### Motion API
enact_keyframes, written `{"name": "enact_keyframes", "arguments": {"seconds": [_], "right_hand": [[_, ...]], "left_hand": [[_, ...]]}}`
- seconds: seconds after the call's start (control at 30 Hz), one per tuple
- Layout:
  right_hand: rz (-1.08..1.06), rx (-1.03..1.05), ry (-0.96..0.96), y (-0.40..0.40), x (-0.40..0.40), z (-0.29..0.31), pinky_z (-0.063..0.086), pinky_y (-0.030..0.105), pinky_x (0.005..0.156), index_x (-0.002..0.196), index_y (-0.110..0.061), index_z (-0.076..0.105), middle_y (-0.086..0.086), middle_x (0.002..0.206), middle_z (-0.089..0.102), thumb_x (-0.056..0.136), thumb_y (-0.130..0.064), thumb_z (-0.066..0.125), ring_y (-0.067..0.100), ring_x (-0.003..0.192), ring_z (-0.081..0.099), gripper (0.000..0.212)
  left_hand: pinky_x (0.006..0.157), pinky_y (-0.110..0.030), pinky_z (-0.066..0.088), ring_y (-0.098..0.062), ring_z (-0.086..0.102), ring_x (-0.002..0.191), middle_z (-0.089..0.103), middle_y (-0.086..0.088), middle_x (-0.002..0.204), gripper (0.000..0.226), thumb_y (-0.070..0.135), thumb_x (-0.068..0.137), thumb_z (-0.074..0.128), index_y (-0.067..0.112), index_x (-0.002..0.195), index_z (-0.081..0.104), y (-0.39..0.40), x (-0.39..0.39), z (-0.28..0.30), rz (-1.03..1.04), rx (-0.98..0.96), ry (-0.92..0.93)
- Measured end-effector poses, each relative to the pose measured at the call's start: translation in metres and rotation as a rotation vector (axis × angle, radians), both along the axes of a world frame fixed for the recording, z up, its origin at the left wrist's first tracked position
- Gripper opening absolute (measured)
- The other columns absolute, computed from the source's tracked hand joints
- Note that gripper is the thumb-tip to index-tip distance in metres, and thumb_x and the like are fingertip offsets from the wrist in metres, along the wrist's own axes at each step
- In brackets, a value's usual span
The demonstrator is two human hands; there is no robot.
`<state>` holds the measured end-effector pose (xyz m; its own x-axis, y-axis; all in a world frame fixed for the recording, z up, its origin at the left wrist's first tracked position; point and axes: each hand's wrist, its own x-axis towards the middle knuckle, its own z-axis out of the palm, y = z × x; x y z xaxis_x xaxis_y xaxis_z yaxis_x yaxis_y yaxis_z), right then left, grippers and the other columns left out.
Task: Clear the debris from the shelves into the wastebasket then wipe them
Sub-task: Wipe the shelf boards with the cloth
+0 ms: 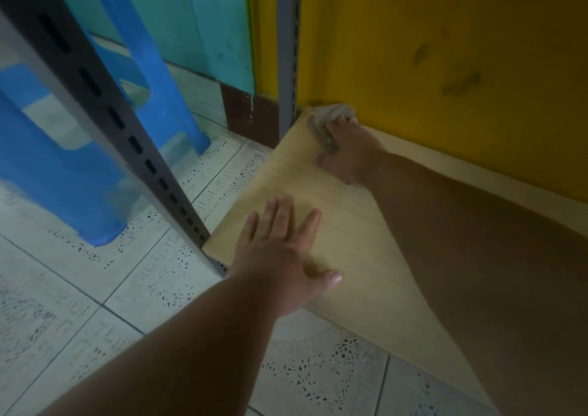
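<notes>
A pale wooden shelf board [346, 224] sits low, just above the tiled floor, against a yellow wall. My right hand [346, 151] presses a crumpled grey-brown cloth [329, 119] into the board's far left corner, fingers closed over it. My left hand [283, 243] lies flat on the board near its front left corner, fingers spread, holding nothing. No debris shows on the visible part of the board. No wastebasket is in view.
Two grey slotted metal uprights frame the shelf: one at the front left [127, 129], one at the back corner [288, 49]. A blue plastic stool [105, 148] stands on the white tiled floor [95, 304] to the left, before a teal wall.
</notes>
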<state>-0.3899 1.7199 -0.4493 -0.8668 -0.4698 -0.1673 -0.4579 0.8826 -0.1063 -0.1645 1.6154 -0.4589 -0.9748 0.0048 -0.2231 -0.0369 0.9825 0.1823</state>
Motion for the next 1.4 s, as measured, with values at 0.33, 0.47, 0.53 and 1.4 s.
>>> {"name": "enact_keyframes", "arguments": {"seconds": [0.33,0.47,0.53,1.4], "right_hand": [[0.057,0.002,-0.002,-0.02,-0.008,-0.001,0.012,0.043,0.121,0.155,-0.014,0.013,0.009,0.163,0.006,0.092,-0.066,0.036,0.03,0.15,0.002,0.085],[0.101,-0.014,-0.065,-0.023,-0.005,0.001,0.012,0.045,0.12,0.155,-0.015,0.016,0.01,0.163,0.006,0.094,-0.06,0.04,0.031,0.149,0.003,0.079],[0.151,-0.065,-0.086,-0.026,0.004,0.003,0.015,0.044,0.119,0.152,-0.013,0.027,0.012,0.161,0.015,0.098,-0.052,0.042,0.031,0.148,0.011,0.068],[-0.181,0.164,-0.053,0.141,0.112,-0.009,-0.001,0.062,0.115,0.153,-0.033,-0.011,0.005,0.161,-0.019,0.049,-0.102,-0.002,0.025,0.148,-0.018,0.126]], "left_hand": [[0.119,-0.045,-0.014,-0.024,-0.032,0.145,-0.032,-0.007,0.159,0.099,0.087,0.078,0.032,0.044,0.15,-0.022,0.0,-0.001,-0.004,0.004,0.018,0.015],[0.12,-0.045,-0.013,-0.024,-0.031,0.146,-0.031,-0.007,0.16,0.103,0.087,0.077,0.034,0.041,0.151,-0.019,0.0,-0.001,-0.001,0.017,0.035,0.011],[0.121,-0.046,-0.01,-0.023,-0.028,0.147,-0.028,-0.007,0.161,0.113,0.088,0.075,0.039,0.031,0.153,-0.02,0.001,-0.001,0.003,0.03,0.04,-0.002],[0.098,-0.047,0.038,-0.032,0.044,0.119,0.044,-0.013,0.133,0.075,0.072,0.09,0.023,0.028,0.15,0.035,0.017,-0.051,0.039,-0.038,-0.371,0.13]]}}
